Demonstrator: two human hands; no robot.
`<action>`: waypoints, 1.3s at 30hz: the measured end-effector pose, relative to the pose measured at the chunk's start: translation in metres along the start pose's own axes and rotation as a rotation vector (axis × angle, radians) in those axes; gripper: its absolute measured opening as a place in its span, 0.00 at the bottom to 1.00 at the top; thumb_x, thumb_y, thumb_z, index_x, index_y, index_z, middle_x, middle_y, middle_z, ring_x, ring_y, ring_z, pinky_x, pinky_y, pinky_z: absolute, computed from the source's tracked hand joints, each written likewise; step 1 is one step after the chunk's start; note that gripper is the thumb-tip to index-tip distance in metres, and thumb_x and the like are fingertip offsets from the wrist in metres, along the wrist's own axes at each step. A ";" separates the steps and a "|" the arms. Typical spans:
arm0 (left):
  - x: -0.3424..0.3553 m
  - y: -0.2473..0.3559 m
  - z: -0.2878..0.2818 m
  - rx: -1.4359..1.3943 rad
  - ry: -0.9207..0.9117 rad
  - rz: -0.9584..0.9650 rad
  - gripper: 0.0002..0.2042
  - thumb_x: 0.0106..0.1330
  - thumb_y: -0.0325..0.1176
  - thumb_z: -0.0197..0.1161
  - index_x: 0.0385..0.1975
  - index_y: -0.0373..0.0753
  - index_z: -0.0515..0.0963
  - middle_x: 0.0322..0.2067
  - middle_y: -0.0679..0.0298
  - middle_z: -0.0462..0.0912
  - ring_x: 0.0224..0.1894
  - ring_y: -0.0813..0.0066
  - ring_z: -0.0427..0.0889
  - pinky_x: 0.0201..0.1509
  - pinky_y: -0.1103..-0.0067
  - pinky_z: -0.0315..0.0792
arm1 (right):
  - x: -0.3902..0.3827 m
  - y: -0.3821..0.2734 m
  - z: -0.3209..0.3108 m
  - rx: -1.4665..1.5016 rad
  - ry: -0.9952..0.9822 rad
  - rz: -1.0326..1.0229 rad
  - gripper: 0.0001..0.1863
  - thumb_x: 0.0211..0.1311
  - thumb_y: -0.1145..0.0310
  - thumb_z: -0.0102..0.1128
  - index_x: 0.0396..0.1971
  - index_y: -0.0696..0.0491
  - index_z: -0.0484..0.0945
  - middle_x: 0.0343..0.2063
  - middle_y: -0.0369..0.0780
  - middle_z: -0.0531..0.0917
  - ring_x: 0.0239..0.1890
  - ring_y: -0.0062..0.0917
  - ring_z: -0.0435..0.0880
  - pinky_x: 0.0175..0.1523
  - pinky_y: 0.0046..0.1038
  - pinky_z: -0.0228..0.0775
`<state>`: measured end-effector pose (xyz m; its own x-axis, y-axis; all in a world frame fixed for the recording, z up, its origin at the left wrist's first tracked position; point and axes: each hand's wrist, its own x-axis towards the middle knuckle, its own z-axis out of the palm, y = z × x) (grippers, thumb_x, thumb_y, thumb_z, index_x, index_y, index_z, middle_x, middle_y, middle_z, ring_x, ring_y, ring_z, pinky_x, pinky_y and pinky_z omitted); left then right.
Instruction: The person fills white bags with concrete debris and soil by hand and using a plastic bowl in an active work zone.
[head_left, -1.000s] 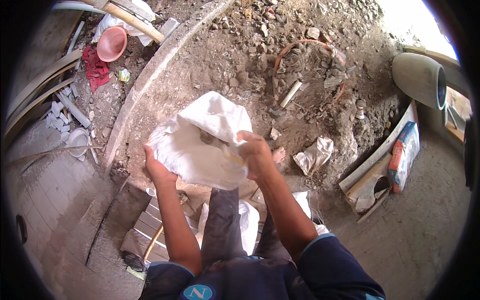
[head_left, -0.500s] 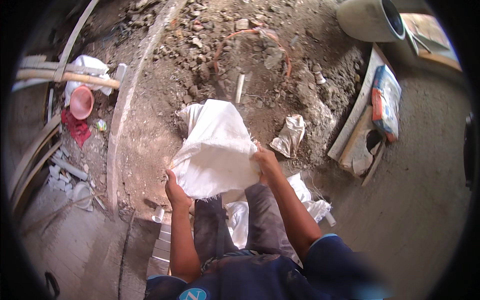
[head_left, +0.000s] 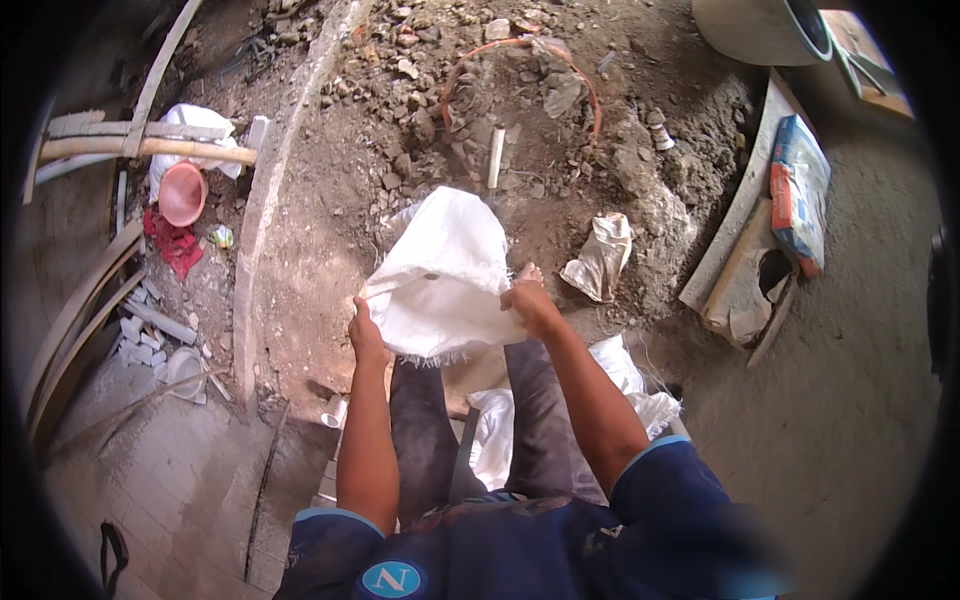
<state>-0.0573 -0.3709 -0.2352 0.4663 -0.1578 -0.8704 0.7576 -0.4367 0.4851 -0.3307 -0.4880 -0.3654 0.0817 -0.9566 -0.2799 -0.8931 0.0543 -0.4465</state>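
A white woven sack (head_left: 440, 235) with a frayed mouth spreads between my two hands, above my knees. My left hand (head_left: 368, 335) is closed on the left side of its rim, thumb up along the edge. On the opposite side, my right hand (head_left: 530, 304) grips the rim with bent fingers. The sack's mouth gapes toward me, and a small dark spot shows in the cloth. Beyond it, the far end of the sack hangs over the dirt. More white sack cloth (head_left: 492, 440) lies below, between and beside my legs.
Rubble and soil (head_left: 400, 130) cover the ground ahead, with an orange hoop (head_left: 520, 42) and a short white pipe (head_left: 496, 158). A crumpled bag (head_left: 600, 258) lies to the right, near boards and a printed bag (head_left: 798, 195). Leftward are a pink bowl (head_left: 183, 194) and bamboo poles (head_left: 200, 150).
Both hands have lifted slightly away from me with the sack, and its mouth has tilted so its inside shows differently. The whole view has shifted a little.
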 end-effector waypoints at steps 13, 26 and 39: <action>0.020 0.066 -0.006 1.446 0.044 0.790 0.33 0.53 0.35 0.63 0.61 0.37 0.60 0.62 0.49 0.60 0.63 0.49 0.60 0.64 0.65 0.58 | -0.048 -0.139 -0.078 0.105 -0.949 0.158 0.21 0.44 0.59 0.66 0.27 0.65 0.79 0.23 0.49 0.81 0.26 0.36 0.79 0.35 0.35 0.70; 0.006 -0.054 -0.132 0.961 -0.340 0.107 0.18 0.55 0.25 0.50 0.48 0.35 0.74 0.42 0.43 0.79 0.49 0.52 0.78 0.52 0.70 0.70 | -0.094 -0.098 -0.102 -0.224 -1.134 -0.072 0.19 0.48 0.55 0.59 0.26 0.58 0.81 0.29 0.53 0.81 0.36 0.48 0.80 0.44 0.41 0.72; 0.006 0.003 -0.092 0.893 -0.383 -0.206 0.16 0.59 0.31 0.60 0.46 0.31 0.77 0.36 0.61 0.83 0.37 0.76 0.79 0.44 0.80 0.71 | -0.010 -0.119 -0.086 -0.153 -0.656 0.100 0.22 0.45 0.61 0.63 0.41 0.57 0.79 0.34 0.53 0.82 0.38 0.44 0.81 0.45 0.34 0.71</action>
<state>-0.0103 -0.2921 -0.2307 0.0662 -0.2110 -0.9752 0.1119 -0.9697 0.2174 -0.2631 -0.5095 -0.2367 0.2036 -0.5751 -0.7923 -0.9590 0.0458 -0.2797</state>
